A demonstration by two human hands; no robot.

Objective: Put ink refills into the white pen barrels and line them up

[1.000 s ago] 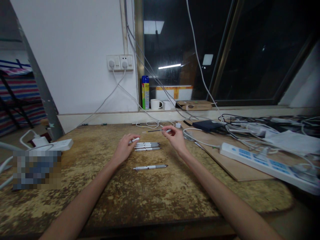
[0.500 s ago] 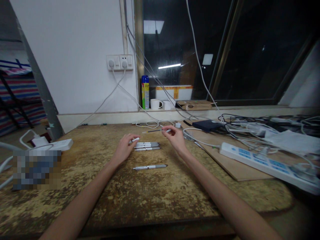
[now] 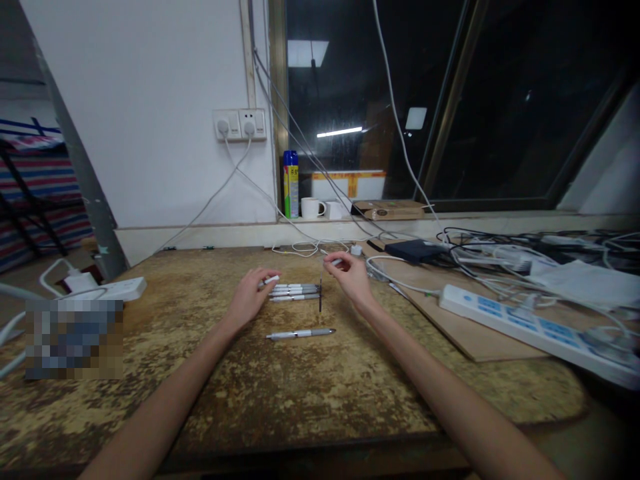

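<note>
Pen (image 3: 300, 334) lies alone on the scuffed worktop (image 3: 300, 393), nearest the wearer, with a row of similar pens (image 3: 295, 292) beyond it and a slim dark rod (image 3: 321, 299) upright by the row's right end. Apart from each other, the left hand (image 3: 250, 293) pinches a white piece (image 3: 271, 280) beside the row, and the right hand (image 3: 351, 275) grips a light-coloured pen part (image 3: 336, 262) farther off; whether rod and part touch cannot be told. A light, steady pinch, with the rod guided clear of the row, looks the safest handling.

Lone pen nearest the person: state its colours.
The lone pen is mostly white and grey; see the head view.
</note>
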